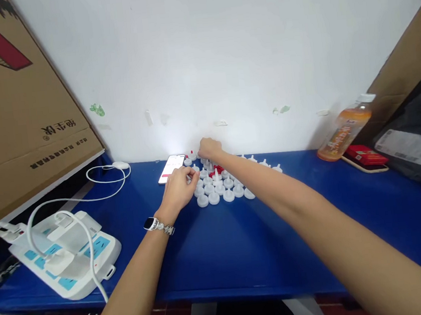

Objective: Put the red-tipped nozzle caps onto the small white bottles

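Note:
Many white plastic nozzle caps [228, 195] stand in rows on the blue table. Small red tips [218, 169] lie heaped among them. At the back left of the group, one white cap with a red tip [192, 155] stands near the wall. My left hand [179, 188] is at the left edge of the caps, thumb and fingers pinched together; whatever they hold is too small to make out. My right hand [209, 148] reaches over the caps to the back row, its fingers curled downward. Its fingertips and anything in them are hidden behind the hand.
A lit phone [171, 167] lies left of the caps. A white power strip [76, 282] with cables occupies the table's left side. To the right stand an orange drink bottle [346, 130] and a red packet [365, 154] on another phone. Cardboard [21, 112] leans at left; the wall is behind.

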The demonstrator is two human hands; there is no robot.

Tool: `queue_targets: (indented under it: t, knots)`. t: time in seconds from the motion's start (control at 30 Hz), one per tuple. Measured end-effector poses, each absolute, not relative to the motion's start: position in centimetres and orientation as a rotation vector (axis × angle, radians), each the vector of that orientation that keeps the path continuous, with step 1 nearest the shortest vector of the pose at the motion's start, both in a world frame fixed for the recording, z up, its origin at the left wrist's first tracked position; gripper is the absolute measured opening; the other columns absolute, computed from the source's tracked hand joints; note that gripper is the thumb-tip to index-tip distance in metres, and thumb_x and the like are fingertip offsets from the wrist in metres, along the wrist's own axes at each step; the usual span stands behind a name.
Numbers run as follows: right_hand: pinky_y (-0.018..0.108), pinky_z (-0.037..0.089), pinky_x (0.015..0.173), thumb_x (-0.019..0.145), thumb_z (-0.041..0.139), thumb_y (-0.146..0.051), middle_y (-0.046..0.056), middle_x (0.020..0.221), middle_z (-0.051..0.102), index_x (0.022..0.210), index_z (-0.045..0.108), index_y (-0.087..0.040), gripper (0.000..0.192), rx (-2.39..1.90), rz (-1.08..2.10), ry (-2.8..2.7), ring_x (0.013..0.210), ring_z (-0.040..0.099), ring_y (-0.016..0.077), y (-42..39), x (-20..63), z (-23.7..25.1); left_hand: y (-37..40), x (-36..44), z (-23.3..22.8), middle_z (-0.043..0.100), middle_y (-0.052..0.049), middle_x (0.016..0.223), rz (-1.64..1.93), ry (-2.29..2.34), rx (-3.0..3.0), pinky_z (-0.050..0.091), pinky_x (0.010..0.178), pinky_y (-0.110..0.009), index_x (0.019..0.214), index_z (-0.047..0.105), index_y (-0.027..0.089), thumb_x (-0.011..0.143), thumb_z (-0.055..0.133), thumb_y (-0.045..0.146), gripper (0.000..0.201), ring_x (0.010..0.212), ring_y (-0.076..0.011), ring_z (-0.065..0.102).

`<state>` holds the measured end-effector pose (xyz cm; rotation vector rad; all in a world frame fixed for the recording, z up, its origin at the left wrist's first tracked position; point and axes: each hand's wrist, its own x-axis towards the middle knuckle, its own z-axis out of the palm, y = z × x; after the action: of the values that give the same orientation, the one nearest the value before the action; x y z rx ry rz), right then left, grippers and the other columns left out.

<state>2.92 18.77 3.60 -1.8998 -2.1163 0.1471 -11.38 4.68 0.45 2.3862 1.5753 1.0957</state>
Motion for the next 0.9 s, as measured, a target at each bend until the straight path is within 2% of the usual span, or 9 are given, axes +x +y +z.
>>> queue_targets:
  t: [0.1, 0.27, 0.4, 0.47, 0.53, 0.7, 0.8, 0.9]
  knots:
    - [0.038, 0.053, 0.091, 0.085, 0.063, -0.020, 0.023, 0.124, 0.070, 0.121, 0.068, -0.011, 0.037, -1.931, 0.150, -2.042, 0.114, 0.069, 0.0308, 19.0, 3.0, 3.2, 4.9, -11.3, 0.4, 0.072, -0.005, 0.085, 1.084, 1.551, 2.392, 0.046, 0.071, -0.037, 0.076, 0.063, 0.022, 0.097, 0.052, 0.042, 0.031, 0.081, -0.0235, 0.062]
    - [0.039, 0.051, 0.092, 0.091, 0.057, -0.028, 0.012, 0.116, 0.074, 0.110, 0.074, -0.022, 0.026, -1.796, 0.151, -1.977, 0.110, 0.068, 0.0290, 17.8, 4.5, 4.1, 5.0, -11.3, 0.5, 0.070, -0.005, 0.084, 1.121, 1.524, 2.381, 0.046, 0.073, -0.037, 0.077, 0.063, 0.022, 0.097, 0.052, 0.042, 0.030, 0.082, -0.0234, 0.062]
    - [0.039, 0.050, 0.092, 0.093, 0.057, -0.034, 0.012, 0.117, 0.070, 0.102, 0.073, -0.022, 0.023, -1.555, 0.101, -1.961, 0.119, 0.060, 0.0301, 14.4, 7.0, 5.0, 4.4, -11.0, 0.9, 0.068, -0.005, 0.086, 1.178, 1.475, 2.368, 0.046, 0.077, -0.036, 0.078, 0.062, 0.021, 0.099, 0.050, 0.040, 0.030, 0.082, -0.0216, 0.060]
    - [0.036, 0.049, 0.090, 0.093, 0.056, -0.032, 0.012, 0.120, 0.068, 0.102, 0.070, -0.019, 0.021, -1.394, 0.132, -1.954, 0.110, 0.063, 0.0262, 11.8, 8.6, 5.0, 3.9, -10.6, 1.1, 0.066, -0.004, 0.085, 1.243, 1.428, 2.360, 0.046, 0.078, -0.036, 0.080, 0.061, 0.021, 0.100, 0.050, 0.040, 0.030, 0.082, -0.0207, 0.059]
    - [0.032, 0.050, 0.082, 0.095, 0.054, -0.028, 0.009, 0.110, 0.071, 0.103, 0.067, -0.019, 0.018, -1.249, 0.290, -1.936, 0.088, 0.067, 0.0196, 8.7, 10.2, 4.7, 3.3, -10.0, 1.4, 0.065, -0.004, 0.084, 1.313, 1.367, 2.349, 0.047, 0.079, -0.035, 0.083, 0.062, 0.021, 0.101, 0.049, 0.041, 0.030, 0.082, -0.0199, 0.058]
    - [0.029, 0.047, 0.066, 0.094, 0.057, -0.035, 0.002, 0.088, 0.072, 0.097, 0.065, -0.021, 0.017, -1.091, 0.525, -1.853, 0.065, 0.062, 0.0151, 1.6, 13.4, 3.3, 2.4, -6.8, 3.2, 0.065, -0.005, 0.093, 1.352, 1.158, 2.440, 0.047, 0.079, -0.033, 0.097, 0.058, 0.021, 0.104, 0.045, 0.040, 0.024, 0.084, -0.0188, 0.058]
    - [0.029, 0.048, 0.067, 0.090, 0.063, -0.038, 0.002, 0.082, 0.071, 0.092, 0.068, -0.020, 0.019, -1.080, 0.548, -1.784, 0.067, 0.061, 0.0153, -0.1, 14.5, 2.6, 2.5, -4.2, 4.3, 0.063, -0.006, 0.095, 1.180, 0.969, 2.728, 0.045, 0.080, -0.035, 0.097, 0.056, 0.020, 0.106, 0.041, 0.038, 0.025, 0.085, -0.0194, 0.058]
    - [0.029, 0.050, 0.070, 0.086, 0.066, -0.034, 0.003, 0.086, 0.072, 0.094, 0.069, -0.019, 0.018, -1.036, 0.518, -1.730, 0.073, 0.062, 0.0158, -0.3, 15.4, 2.6, 3.1, -2.5, 4.5, 0.062, -0.006, 0.092, 1.070, 0.886, 2.958, 0.041, 0.079, -0.036, 0.093, 0.054, 0.020, 0.108, 0.035, 0.035, 0.028, 0.080, -0.0195, 0.056]
